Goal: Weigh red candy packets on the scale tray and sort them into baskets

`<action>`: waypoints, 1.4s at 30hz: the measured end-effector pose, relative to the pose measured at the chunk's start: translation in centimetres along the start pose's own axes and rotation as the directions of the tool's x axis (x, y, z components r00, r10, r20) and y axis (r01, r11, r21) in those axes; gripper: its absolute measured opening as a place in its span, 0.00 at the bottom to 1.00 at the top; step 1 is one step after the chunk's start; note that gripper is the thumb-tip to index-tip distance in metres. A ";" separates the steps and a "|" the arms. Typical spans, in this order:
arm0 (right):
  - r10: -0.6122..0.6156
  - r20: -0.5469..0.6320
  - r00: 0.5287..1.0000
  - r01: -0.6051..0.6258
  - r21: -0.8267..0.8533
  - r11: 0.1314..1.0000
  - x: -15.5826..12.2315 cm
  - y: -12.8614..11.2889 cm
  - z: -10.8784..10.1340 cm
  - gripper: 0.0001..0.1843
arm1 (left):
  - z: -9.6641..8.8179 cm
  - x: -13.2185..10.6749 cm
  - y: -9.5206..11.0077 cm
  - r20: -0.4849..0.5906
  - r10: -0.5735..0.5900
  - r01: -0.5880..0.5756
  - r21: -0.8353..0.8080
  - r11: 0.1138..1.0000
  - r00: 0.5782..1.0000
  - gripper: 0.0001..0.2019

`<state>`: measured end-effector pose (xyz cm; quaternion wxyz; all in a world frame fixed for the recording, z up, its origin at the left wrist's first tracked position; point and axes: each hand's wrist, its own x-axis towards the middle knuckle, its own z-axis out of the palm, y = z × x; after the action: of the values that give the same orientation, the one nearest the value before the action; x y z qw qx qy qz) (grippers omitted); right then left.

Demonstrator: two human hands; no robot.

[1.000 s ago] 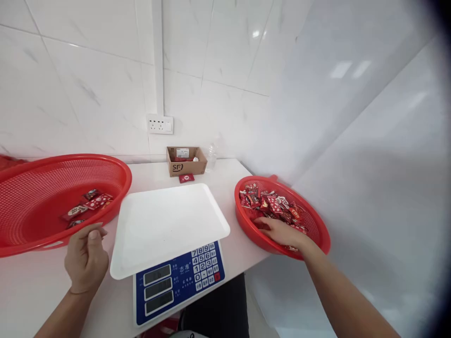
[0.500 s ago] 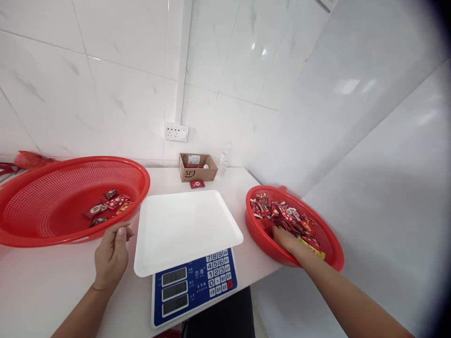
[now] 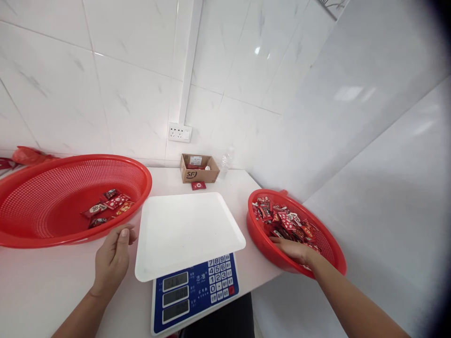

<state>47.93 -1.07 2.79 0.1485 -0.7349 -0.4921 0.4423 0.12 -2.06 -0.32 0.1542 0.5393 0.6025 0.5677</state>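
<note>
My left hand [image 3: 112, 253] is loosely closed, its thumb against the curled fingers, between the left red basket and the white weighing tray. Nothing shows in it. My right hand [image 3: 291, 249] reaches over the near rim of the right red basket [image 3: 262, 249], fingers stretched out among the wrapped snack packets [image 3: 287, 220]; its fingertips are partly hidden. Several packets [image 3: 109, 206] lie in the left red basket [image 3: 66, 164]. Between the hands, a bare white tray [image 3: 190, 234] tops a blue digital scale [image 3: 195, 291].
At the back of the white table [image 3: 42, 286] stand a small cardboard box [image 3: 200, 175] and a clear plastic bottle [image 3: 225, 163]. A red packet [image 3: 198, 186] lies before the box. Tiled wall [image 3: 134, 70] with a power socket [image 3: 180, 133] rises behind.
My right hand has drawn slightly back toward the basket's near rim, and packets around it have shifted. The left hand is almost still. The view has tilted slightly.
</note>
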 end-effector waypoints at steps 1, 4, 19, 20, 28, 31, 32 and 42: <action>0.010 0.026 1.000 -0.010 0.012 1.000 0.1 -0.1 0.1 0.22 | 0.0 0.0 -0.1 0.002 -0.007 0.007 -0.002 1.000 1.000 0.15; 0.029 0.059 0.998 -0.031 0.033 0.999 0.1 -0.5 0.3 0.22 | 0.0 -0.1 -0.3 0.005 -0.022 0.022 -0.005 1.000 1.000 0.14; -0.229 -0.172 0.958 0.228 -0.026 0.973 -4.3 -9.1 1.4 0.21 | -0.2 0.0 0.2 -0.057 -0.012 0.009 -0.048 0.999 0.998 0.13; -0.296 -0.139 0.945 0.296 -0.026 0.955 -4.5 -10.4 2.2 0.21 | -0.2 0.0 0.2 -0.056 -0.016 0.014 -0.043 0.999 0.998 0.14; -0.546 -0.107 0.831 0.527 -0.162 0.834 -1.6 -14.8 5.1 0.27 | -0.4 0.1 -0.3 -0.065 -0.012 0.007 -0.080 0.997 0.998 0.14; -0.480 -0.290 0.828 0.427 -0.229 0.875 1.5 -12.6 3.9 0.24 | -0.6 0.1 -0.2 -0.080 0.000 -0.008 -0.102 0.995 0.997 0.14; -0.446 -0.328 0.833 0.385 -0.235 0.892 2.4 -11.6 3.5 0.23 | -0.6 0.1 -0.1 -0.081 0.003 -0.011 -0.106 0.994 0.997 0.14; -0.230 -0.304 0.925 0.135 -0.303 0.943 3.8 -4.9 1.9 0.21 | -0.7 -0.2 0.1 -0.069 0.020 -0.027 -0.099 0.995 0.997 0.14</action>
<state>44.01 4.07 2.98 0.1670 -0.7633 -0.5833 0.2220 -0.29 -2.59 -0.09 0.1537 0.5183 0.5720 0.6169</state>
